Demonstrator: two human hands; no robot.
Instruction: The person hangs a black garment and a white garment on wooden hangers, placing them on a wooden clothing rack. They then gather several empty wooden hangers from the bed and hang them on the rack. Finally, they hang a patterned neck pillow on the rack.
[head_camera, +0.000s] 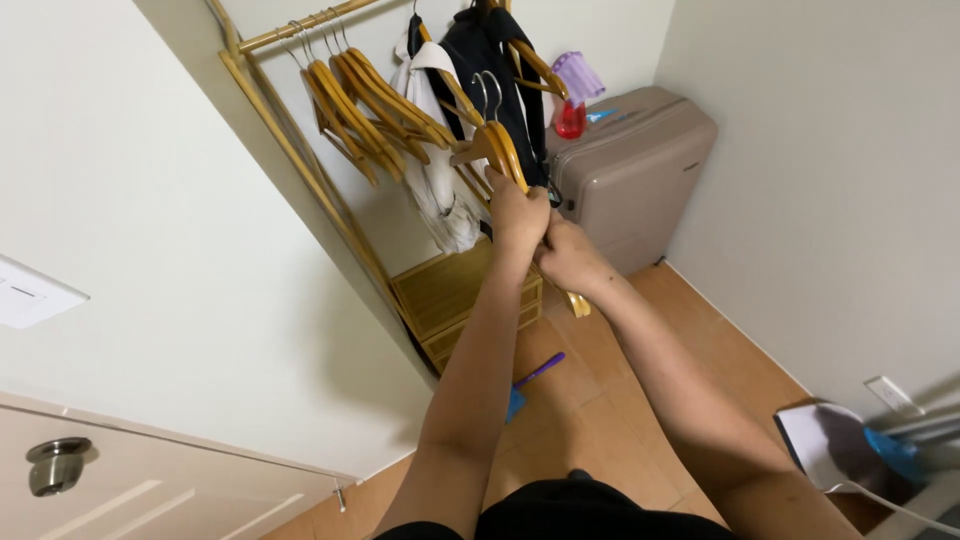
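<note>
In front of the wooden clothes rail (300, 25), both hands are raised and closed on wooden hangers (500, 145). The left hand (518, 212) grips the lower part of a pair of hangers whose metal hooks stand free above it, not on the rail. The right hand (570, 255) is closed just beside it, touching it, around a wooden piece that projects below toward the floor.

Risk: the held hangers lie close against a black garment (480, 50) and a white garment (435, 170) hanging on the rail. A hook could likely snag fabric or catch the neighbouring empty hangers (365, 105) and pull them off. With several hangers in one grip, one could slip out and drop onto the wooden drawer box (450, 295) below.

Surface and room: the floor (610, 400) is brown tile. A purple-handled tool (535, 375) lies on it. A beige suitcase (630, 170) stands in the corner, carrying a red bottle (571, 120). Walls are plain white; a door with a metal knob (55, 465) shows at lower left.
</note>
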